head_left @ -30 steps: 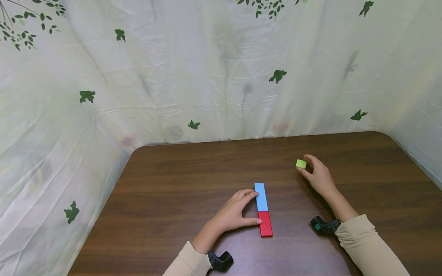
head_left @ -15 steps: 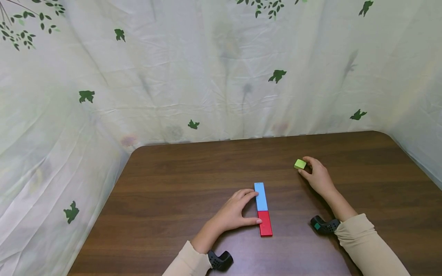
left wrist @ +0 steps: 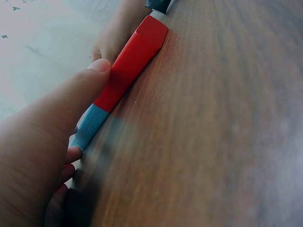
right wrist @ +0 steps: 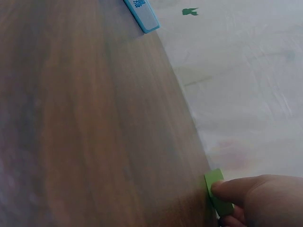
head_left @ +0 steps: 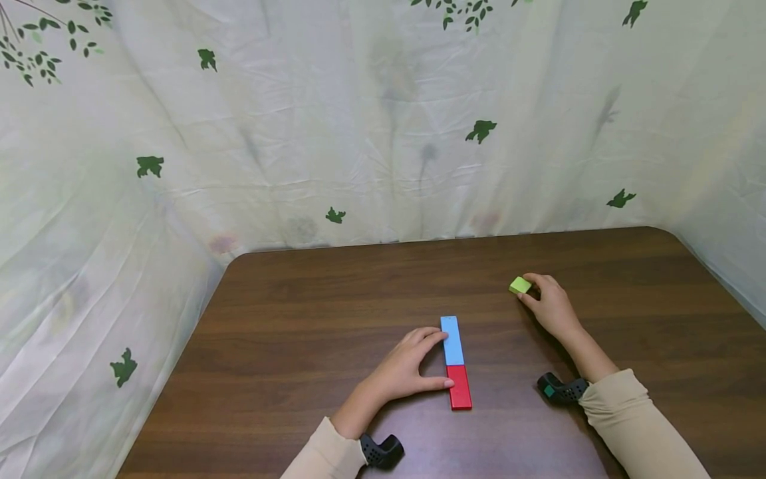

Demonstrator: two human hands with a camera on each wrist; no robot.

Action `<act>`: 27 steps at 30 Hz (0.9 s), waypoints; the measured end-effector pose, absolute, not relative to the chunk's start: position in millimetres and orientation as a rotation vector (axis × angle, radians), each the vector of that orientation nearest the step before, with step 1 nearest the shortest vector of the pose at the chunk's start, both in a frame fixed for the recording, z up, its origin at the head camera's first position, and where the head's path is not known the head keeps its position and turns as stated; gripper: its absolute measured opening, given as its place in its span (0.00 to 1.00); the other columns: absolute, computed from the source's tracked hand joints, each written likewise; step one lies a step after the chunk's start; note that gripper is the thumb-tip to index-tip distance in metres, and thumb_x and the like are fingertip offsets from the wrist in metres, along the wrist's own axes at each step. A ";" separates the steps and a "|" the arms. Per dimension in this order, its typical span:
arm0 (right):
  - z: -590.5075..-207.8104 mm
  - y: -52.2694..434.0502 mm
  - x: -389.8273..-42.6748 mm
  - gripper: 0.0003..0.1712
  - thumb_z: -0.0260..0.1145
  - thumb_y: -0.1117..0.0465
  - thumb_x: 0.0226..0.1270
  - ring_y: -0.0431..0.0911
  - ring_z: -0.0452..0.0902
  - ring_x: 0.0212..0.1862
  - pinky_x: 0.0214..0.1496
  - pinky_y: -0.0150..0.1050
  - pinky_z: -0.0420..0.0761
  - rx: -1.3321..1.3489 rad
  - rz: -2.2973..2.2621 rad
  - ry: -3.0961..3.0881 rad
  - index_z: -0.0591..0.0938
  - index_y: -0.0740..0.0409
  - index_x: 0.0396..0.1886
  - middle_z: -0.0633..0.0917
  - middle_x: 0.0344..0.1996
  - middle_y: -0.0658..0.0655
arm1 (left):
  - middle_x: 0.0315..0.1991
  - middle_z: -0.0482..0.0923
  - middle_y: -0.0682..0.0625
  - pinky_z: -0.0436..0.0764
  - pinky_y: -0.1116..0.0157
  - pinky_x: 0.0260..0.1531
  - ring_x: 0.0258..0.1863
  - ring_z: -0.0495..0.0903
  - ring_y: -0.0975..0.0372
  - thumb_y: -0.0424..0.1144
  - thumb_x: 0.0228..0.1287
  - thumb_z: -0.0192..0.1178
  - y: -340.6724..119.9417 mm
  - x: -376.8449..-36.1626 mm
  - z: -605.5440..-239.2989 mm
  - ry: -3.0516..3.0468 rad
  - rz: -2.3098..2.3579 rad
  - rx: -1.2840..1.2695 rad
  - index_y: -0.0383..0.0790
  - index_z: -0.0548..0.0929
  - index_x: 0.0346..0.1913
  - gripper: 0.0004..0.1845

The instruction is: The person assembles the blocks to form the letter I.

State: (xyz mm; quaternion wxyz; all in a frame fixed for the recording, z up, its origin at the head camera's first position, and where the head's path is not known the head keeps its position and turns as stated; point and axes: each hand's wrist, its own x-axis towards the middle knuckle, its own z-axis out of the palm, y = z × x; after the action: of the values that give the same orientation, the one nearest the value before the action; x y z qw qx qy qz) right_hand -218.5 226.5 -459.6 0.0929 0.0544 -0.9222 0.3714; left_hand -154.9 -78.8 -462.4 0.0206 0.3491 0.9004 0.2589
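A blue block (head_left: 453, 340) and a red block (head_left: 459, 388) lie end to end in a line on the brown table, the blue one farther away. My left hand (head_left: 403, 366) spans their left side: the thumb touches the red block (left wrist: 127, 71), while a finger reaches the blue block (left wrist: 90, 125). Farther back and to the right, my right hand (head_left: 553, 307) pinches a small light green block (head_left: 520, 285) between thumb and fingers. In the right wrist view the thumb presses on the face of the green block (right wrist: 218, 191); the other fingers are mostly hidden behind it.
The wooden table (head_left: 335, 293) ends at a back edge against a pale curtain (head_left: 371, 133) printed with green leaves. Black wrist cameras sit on both wrists, the left one (head_left: 383, 452) low over the table. Blue lettering marks the blue block in the right wrist view.
The green block has turned slightly in my right hand, and the right fingertips have shifted a little toward me. My left hand and the blue and red blocks stay in place.
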 end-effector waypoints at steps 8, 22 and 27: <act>-457.7 226.1 -218.2 0.22 0.60 0.67 0.61 0.59 0.68 0.44 0.42 0.52 0.70 0.161 1.121 -2.725 0.69 0.72 0.54 0.69 0.46 0.69 | 0.61 0.61 0.54 0.63 0.58 0.56 0.61 0.58 0.62 0.66 0.49 0.56 -78.8 -154.9 -461.9 2.790 0.800 1.086 0.50 0.63 0.65 0.41; -451.6 221.9 -216.9 0.23 0.59 0.67 0.62 0.61 0.68 0.48 0.45 0.54 0.71 0.186 1.176 -2.690 0.68 0.71 0.56 0.68 0.49 0.70 | 0.61 0.61 0.53 0.64 0.59 0.56 0.61 0.58 0.62 0.66 0.49 0.56 -78.9 -154.4 -461.1 2.786 0.801 1.087 0.50 0.63 0.65 0.41; -447.8 217.1 -216.4 0.23 0.59 0.67 0.62 0.60 0.67 0.48 0.45 0.54 0.70 0.202 1.180 -2.678 0.68 0.70 0.56 0.68 0.49 0.69 | 0.61 0.61 0.53 0.64 0.59 0.56 0.60 0.58 0.62 0.65 0.49 0.57 -78.7 -154.1 -460.7 2.785 0.807 1.089 0.50 0.63 0.65 0.41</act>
State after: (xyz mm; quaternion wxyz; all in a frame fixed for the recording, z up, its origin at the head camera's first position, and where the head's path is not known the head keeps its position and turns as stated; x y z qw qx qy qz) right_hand -216.4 217.1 -447.8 0.1040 0.0684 -0.9080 0.4000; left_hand -154.1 -78.7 -460.7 0.0219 0.3516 0.8989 0.2605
